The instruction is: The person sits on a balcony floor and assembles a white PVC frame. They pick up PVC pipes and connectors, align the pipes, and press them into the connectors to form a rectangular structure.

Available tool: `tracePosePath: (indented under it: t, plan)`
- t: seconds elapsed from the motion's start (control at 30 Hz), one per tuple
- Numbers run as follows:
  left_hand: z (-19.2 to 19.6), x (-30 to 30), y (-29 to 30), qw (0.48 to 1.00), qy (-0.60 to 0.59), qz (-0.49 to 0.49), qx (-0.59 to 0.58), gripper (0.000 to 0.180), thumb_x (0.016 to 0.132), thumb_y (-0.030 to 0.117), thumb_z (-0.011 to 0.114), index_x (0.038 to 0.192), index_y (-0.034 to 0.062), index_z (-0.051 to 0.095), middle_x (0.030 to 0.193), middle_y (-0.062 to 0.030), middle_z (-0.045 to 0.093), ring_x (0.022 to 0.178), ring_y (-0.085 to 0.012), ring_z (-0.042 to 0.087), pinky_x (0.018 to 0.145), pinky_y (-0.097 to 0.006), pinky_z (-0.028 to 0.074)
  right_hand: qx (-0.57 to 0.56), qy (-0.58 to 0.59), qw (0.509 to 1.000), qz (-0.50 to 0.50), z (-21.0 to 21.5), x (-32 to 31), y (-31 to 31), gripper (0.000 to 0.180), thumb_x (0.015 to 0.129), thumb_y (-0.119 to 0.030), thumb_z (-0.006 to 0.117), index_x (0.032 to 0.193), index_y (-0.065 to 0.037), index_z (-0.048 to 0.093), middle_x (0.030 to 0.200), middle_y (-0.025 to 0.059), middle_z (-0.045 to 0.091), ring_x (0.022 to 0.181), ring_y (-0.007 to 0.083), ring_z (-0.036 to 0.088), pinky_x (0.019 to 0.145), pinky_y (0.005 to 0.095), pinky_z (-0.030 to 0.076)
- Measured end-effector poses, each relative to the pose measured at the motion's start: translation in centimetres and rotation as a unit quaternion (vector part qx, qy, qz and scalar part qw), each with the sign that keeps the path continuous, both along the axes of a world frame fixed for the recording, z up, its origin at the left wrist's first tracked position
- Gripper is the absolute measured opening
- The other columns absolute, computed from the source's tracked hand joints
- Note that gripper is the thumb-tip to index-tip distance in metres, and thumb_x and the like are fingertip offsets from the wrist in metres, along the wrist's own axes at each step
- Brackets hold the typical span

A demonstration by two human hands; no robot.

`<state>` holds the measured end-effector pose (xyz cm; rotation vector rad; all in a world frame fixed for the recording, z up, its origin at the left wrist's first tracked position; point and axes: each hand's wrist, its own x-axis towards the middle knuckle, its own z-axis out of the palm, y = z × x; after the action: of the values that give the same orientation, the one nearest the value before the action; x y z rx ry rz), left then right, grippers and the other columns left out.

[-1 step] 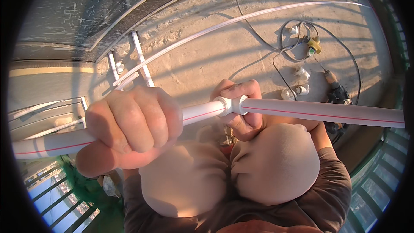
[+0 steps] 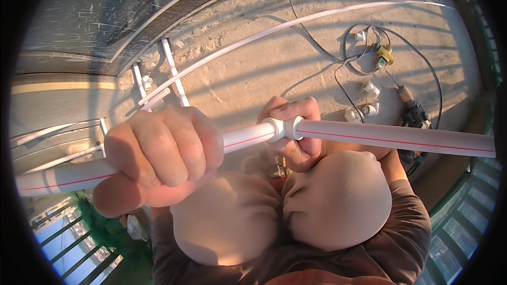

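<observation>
At frame centre, the left hand (image 2: 158, 158) fists the white pipe (image 2: 396, 138) while the right hand (image 2: 296, 132) clasps its coupling (image 2: 281, 128).

Probably a building site — rough concrete floor (image 2: 264, 68), railing (image 2: 454, 227), loose pipes (image 2: 174, 71).

The left hand (image 2: 158, 153) grips a white pipe (image 2: 401, 138) — fingers wrapped tight. The right hand (image 2: 296, 132) clasps its white coupling (image 2: 280, 128) — above the concrete floor (image 2: 253, 68).
</observation>
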<state>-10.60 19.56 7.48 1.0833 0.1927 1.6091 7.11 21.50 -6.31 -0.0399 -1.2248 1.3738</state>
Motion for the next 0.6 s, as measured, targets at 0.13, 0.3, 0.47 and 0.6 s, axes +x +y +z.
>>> tracePosePath:
  t: [0.13, 0.3, 0.47, 0.6]
  plan:
    - [-0.21, -0.18, 0.11, 1.0, 0.011, -0.012, 0.026, 0.041, 0.098, 0.035, 0.068, 0.072, 0.0131, 0.046, 0.053, -0.0008, 0.05, 0.038, -0.0138, 0.039, 0.039, -0.029, 0.03, -0.011, -0.012, 1.0, 0.025, 0.08, 0.35, -0.09, 0.042, 0.106, -0.022, 0.067, 0.13, 0.001, 0.04, 0.103, 0.0224, 0.061, 0.09, 0.024, 0.059, 0.08, 0.0378, 0.049]
    - [-0.47, -0.09, 0.02, 1.0, 0.02, -0.001, 0.014, 0.039, 0.101, 0.039, 0.064, 0.077, 0.0128, 0.048, 0.054, -0.0001, 0.049, 0.038, -0.0137, 0.039, 0.039, -0.029, 0.03, -0.015, -0.012, 1.0, 0.025, 0.0, 0.42, -0.1, 0.04, 0.106, -0.021, 0.066, 0.128, 0.002, 0.042, 0.103, 0.022, 0.062, 0.091, 0.0246, 0.06, 0.079, 0.0385, 0.05]
    - [-0.67, 0.26, 0.09, 1.0, 0.013, 0.005, 0.004, 0.031, 0.101, 0.035, 0.06, 0.082, 0.0121, 0.05, 0.057, -0.0002, 0.049, 0.041, -0.0141, 0.039, 0.042, -0.031, 0.032, -0.061, -0.004, 0.998, 0.03, 0.23, 0.51, -0.54, 0.039, 0.104, -0.018, 0.068, 0.127, 0.002, 0.043, 0.103, 0.0217, 0.062, 0.09, 0.023, 0.059, 0.077, 0.0363, 0.049]
    - [-0.17, 0.26, -0.08, 0.999, 0.043, -0.002, 0.002, 0.024, 0.1, 0.027, 0.059, 0.084, 0.0117, 0.05, 0.06, -0.0018, 0.05, 0.044, -0.015, 0.038, 0.047, -0.033, 0.033, -0.118, 0.013, 0.991, 0.054, 0.62, 0.57, -0.96, 0.041, 0.102, -0.016, 0.07, 0.129, 0.0, 0.043, 0.104, 0.0208, 0.061, 0.085, 0.0187, 0.056, 0.072, 0.0329, 0.048]
